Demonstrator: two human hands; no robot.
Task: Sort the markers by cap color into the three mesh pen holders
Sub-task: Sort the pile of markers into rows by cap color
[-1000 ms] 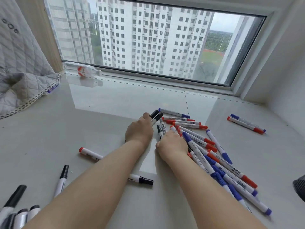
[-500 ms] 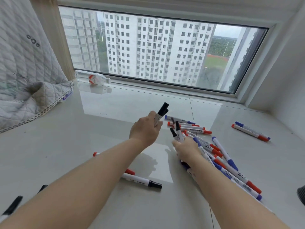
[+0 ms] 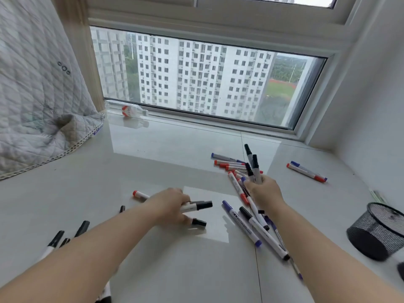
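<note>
Now left hand (image 3: 172, 204) gripping black-capped markers (image 3: 200, 205), right hand (image 3: 265, 193) clutching upright black-capped bunch (image 3: 251, 165), hands apart.

Single head-worn view, wide-angle. Looked forward and down from above person's forearms, across pale tiled ledge (image 3: 87, 193) toward window (image 3: 196, 84) at far side. Both hands sat mid-frame, close to lens: left hand (image 3: 170, 206), right hand (image 3: 265, 193). Forearms entered from bottom edge. Straight lines bowed near frame borders. Mesh pen holder (image 3: 378, 230) lay on its side at right edge. No second view, so nothing shared.
</note>
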